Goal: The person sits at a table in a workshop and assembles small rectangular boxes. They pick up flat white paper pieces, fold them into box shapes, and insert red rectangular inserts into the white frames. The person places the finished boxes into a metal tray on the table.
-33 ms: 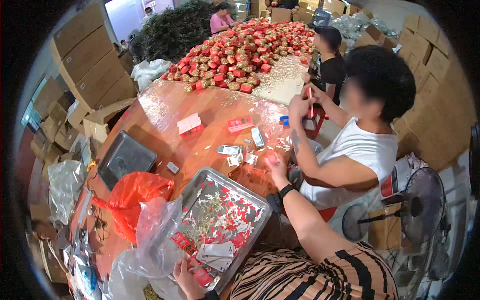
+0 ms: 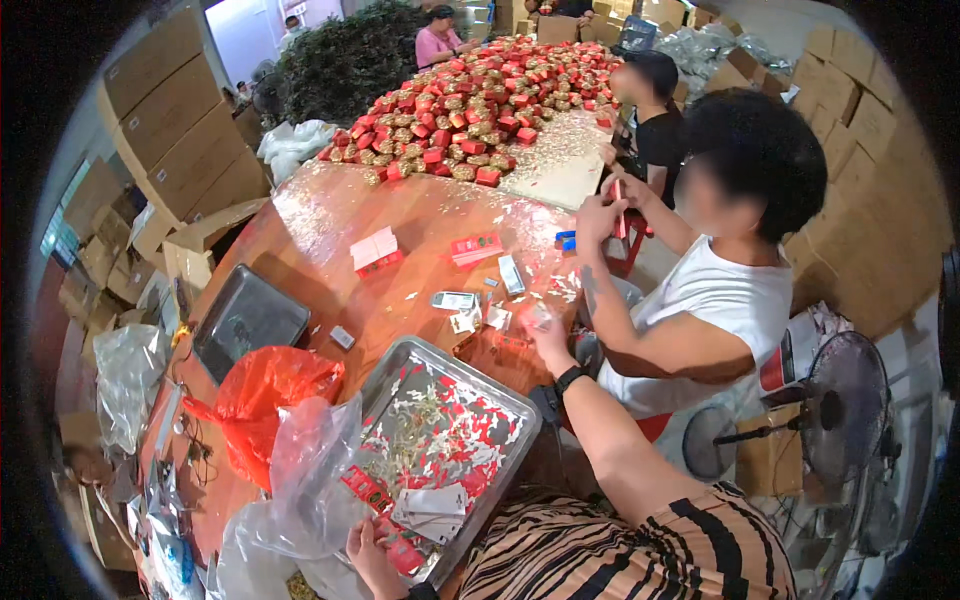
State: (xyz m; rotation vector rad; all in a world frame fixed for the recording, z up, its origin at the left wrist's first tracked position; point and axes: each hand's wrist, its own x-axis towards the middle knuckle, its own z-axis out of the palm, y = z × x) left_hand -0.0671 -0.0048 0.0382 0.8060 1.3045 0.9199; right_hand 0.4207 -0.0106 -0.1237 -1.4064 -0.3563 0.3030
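Observation:
At the near edge of the metal tray, my left hand has its fingers curled round a red paper packet. Beside that hand lie white cards and a red printed card. Red and white paper scraps and yellowish shreds cover the tray's floor. My right hand is over the table past the tray's far right corner. Its fingers are closed, and a smeared pale thing shows at their tips. Next to it are small white cards and a grey-white box.
A red plastic bag and clear bag crowd the tray's left. Beyond is a dark tray. A heap of red-and-gold packets fills the far table. A co-worker in white sits close on my right, near fans.
My right hand has shifted slightly, and the red at its fingertips has given way to a pale blur. The left hand stays put. The whole view has shifted slightly.

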